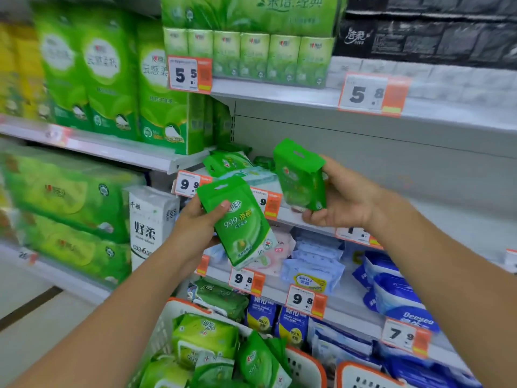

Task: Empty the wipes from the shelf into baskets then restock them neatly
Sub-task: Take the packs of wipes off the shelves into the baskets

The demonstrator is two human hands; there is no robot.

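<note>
the shelf behind the fingers is mostly bare across its right portion, leaving open room beyond the right hand; a few green packs lie at its left end, just behind the fingers. two baskets sit below the forearms: the white basket holds several green wipe packs, exact count unclear, and a second basket shows only its orange rim. two green wipes packs are held, one per hand. the left hand grips the left pack, thumb across its face, fingers curled behind. the right hand grasps the right pack by its right edge, raised over the shelf's front edge.
</note>
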